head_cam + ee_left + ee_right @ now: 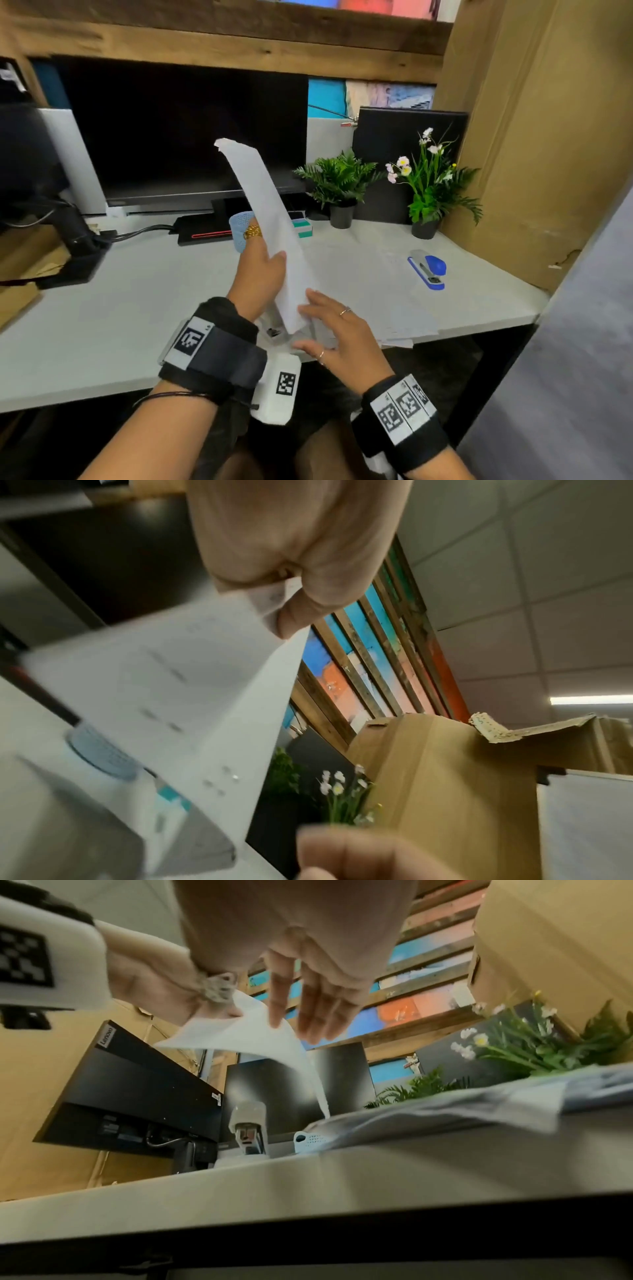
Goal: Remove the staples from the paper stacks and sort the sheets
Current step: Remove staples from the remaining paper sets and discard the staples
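White paper sheet (270,219) stands nearly upright above the desk (102,308), pinched low by the left hand (260,270); the right hand (337,337), fingers straight, touches its bottom edge. Sorting seems underway; next, lay it onto the loose sheets (370,291) rightward.

Bare counter (113,308) lies wide to the left. To the right, loose sheets (370,294) cover it, a blue stapler (428,269) beyond them; monitor (185,137), mesh cup (241,228) and two potted plants (342,186) block the back.
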Tool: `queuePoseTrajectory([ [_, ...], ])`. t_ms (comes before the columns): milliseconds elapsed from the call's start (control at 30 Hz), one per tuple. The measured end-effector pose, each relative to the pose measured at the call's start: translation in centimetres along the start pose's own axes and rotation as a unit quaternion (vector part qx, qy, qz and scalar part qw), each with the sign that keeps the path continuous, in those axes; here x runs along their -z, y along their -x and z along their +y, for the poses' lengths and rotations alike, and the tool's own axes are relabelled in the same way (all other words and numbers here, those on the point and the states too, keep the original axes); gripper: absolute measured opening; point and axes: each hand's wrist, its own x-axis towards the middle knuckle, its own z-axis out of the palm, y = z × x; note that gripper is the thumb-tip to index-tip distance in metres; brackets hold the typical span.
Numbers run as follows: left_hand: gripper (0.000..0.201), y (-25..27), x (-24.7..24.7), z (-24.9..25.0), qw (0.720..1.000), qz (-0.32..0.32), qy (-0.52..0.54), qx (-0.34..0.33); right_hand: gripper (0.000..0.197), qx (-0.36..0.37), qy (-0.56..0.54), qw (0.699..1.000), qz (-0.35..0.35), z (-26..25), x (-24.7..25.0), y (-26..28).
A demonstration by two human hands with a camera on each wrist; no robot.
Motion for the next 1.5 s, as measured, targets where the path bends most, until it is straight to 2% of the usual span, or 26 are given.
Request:
queuePoseTrajectory([
  [67, 0.050, 0.0, 2.1, 0.3, 0.999, 0.031, -0.019, -0.027, 0.051, -0.042, 0.009, 0.999, 0.026, 0.4, -0.7, -0.3],
  [133, 0.058, -0.1, 4.3, 0.4, 0.996, 0.066, -0.030, -0.044, 0.027, -0.099, 0.047, 0.992, 0.069, 1.0, -1.4, -1.5],
  [200, 0.057, -0.4, 6.3, 0.1, 0.992, 0.103, -0.047, -0.054, 0.015, -0.160, 0.073, 0.984, 0.034, 1.1, -2.4, -3.5],
  [333, 0.056, -0.6, 9.6, -0.5, 0.979, 0.149, -0.132, -0.043, 0.031, -0.234, 0.133, 0.955, -0.128, -0.9, -5.1, -7.7],
  [433, 0.059, -0.8, 11.5, -0.7, 0.970, 0.174, -0.168, -0.033, 0.046, -0.280, 0.136, 0.929, -0.198, -3.0, -6.1, -10.0],
  [633, 0.056, -1.3, 14.2, -1.2, 0.962, 0.218, -0.161, -0.043, 0.057, -0.305, 0.083, 0.922, -0.224, -5.0, -8.5, -10.9],
  [733, 0.055, -1.3, 14.7, -1.4, 0.959, 0.243, -0.135, -0.059, 0.066, -0.322, 0.043, 0.923, -0.207, -5.1, -10.3, -10.7],
  [800, 0.054, -1.3, 14.7, -1.3, 0.957, 0.252, -0.129, -0.067, 0.070, -0.346, 0.056, 0.918, -0.188, -5.2, -11.1, -11.0],
  [900, 0.052, -1.4, 14.5, -0.9, 0.954, 0.254, -0.143, -0.075, 0.068, -0.364, 0.078, 0.909, -0.190, -5.1, -11.7, -12.0],
  [1000, 0.049, -1.7, 15.1, -0.9, 0.953, 0.254, -0.155, -0.061, 0.061, -0.356, 0.055, 0.910, -0.207, -4.2, -11.0, -12.7],
  [1133, 0.052, -1.6, 15.7, -1.2, 0.965, 0.174, -0.196, -0.017, 0.063, -0.386, 0.100, 0.891, -0.220, -2.7, -9.8, -12.9],
  [1233, 0.051, -1.2, 15.7, -1.6, 0.972, 0.135, -0.191, -0.005, 0.046, -0.375, 0.104, 0.891, -0.235, -2.3, -9.1, -13.0],
  [1333, 0.046, -0.3, 15.8, -2.5, 0.970, 0.137, -0.201, -0.009, 0.031, -0.378, 0.063, 0.892, -0.241, -1.5, -8.6, -12.9],
  [1400, 0.048, 0.4, 16.0, -3.2, 0.968, 0.137, -0.209, -0.006, 0.031, -0.431, -0.045, 0.884, -0.177, -0.7, -8.5, -12.5],
  [1433, 0.048, 0.7, 16.0, -3.4, 0.970, 0.139, -0.200, -0.005, 0.031, -0.454, -0.129, 0.872, -0.130, -0.3, -8.5, -12.4],
  [1467, 0.047, 1.0, 16.1, -3.7, 0.973, 0.145, -0.181, -0.005, 0.027, -0.476, -0.223, 0.847, -0.081, 0.1, -8.5, -12.3],
  [1500, 0.046, 1.2, 16.2, -3.9, 0.976, 0.150, -0.156, -0.009, 0.021, -0.496, -0.314, 0.808, -0.038, 0.2, -8.3, -12.2],
])
